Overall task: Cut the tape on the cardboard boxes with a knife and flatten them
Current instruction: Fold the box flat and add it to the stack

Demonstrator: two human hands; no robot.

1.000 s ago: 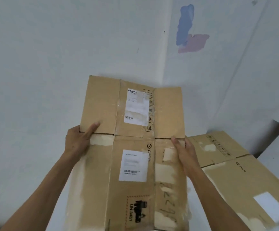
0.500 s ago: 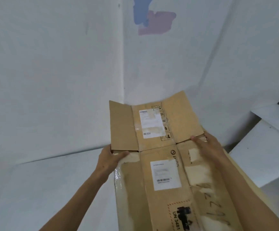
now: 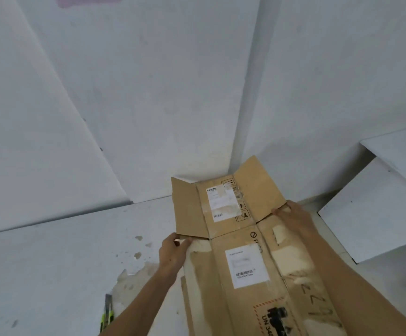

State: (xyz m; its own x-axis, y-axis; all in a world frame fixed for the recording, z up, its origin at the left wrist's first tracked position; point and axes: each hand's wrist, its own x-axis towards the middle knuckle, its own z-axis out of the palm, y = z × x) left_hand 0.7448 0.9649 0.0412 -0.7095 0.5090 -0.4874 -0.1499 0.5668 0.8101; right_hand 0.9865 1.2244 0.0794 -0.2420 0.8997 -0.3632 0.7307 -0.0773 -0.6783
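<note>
At the far left we are seeing the white surface (image 3: pixel 51 263) running back to a white wall, with brown stains and a patch of worn coating showing on it near the middle. Low down, just left of our left forearm, the knife (image 3: pixel 107 314) is lying on the surface, its yellow-green and grey body pointing away from us and its near end passing out of sight behind the arm. Moving right, our left hand (image 3: pixel 172 253) is gripping the left edge of the flattened cardboard box (image 3: pixel 245 238) right at the fold line, with the thumb lying on top and the fingers curling under the edge. The box is lying open and flat in front of us, reaching toward the corner of the walls; its far flaps are tilting slightly upward, and two white shipping labels are facing us, one on the far flap and one on the main panel, with torn pale patches on both sides. Beneath its left side another layer of cardboard is peeking out. Further right, our right hand (image 3: pixel 291 219) is holding the box's right edge at the same fold, thumb on top and fingers wrapping behind. At the far right a white board is leaning beside the box.
</note>
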